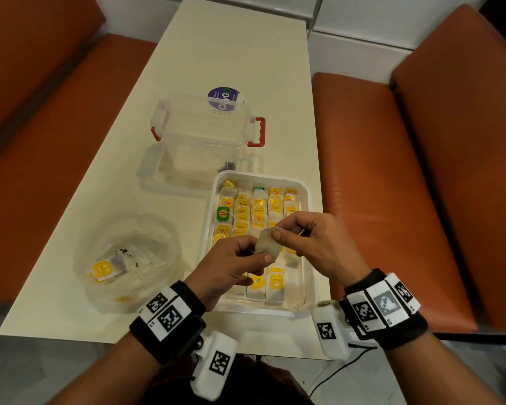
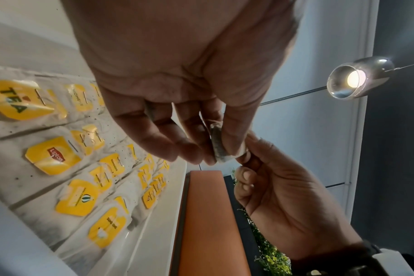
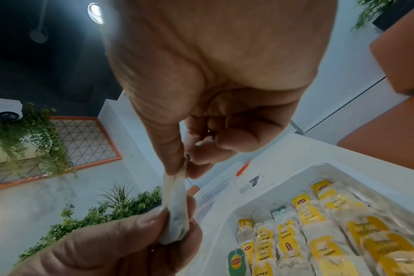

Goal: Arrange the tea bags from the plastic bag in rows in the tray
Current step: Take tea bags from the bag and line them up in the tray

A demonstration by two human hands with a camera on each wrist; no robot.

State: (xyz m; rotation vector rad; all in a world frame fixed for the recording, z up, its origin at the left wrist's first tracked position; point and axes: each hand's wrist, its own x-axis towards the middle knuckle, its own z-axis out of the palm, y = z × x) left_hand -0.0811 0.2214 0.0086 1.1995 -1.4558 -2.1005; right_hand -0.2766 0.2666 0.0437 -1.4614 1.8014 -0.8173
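Single tea bag (image 1: 265, 244) held between both hands above near half of tray (image 1: 308, 190); lower end pinched by left grip (image 1: 234, 266), thumb on top; upper end pinched by right grip (image 1: 313, 244) between thumb and forefinger, other fingers curled; rows of yellow-tagged tea bags (image 1: 257, 210) laid beneath and beyond grips; plastic bag (image 1: 123, 258) seen left of left grip on tabletop (image 1: 216, 54), few bags inside; clear lidded box (image 1: 205, 133) set further beyond.

Both hands pinching one tea bag (image 3: 175, 211), tray (image 3: 225, 224) of tea bags below, perhaps five rows
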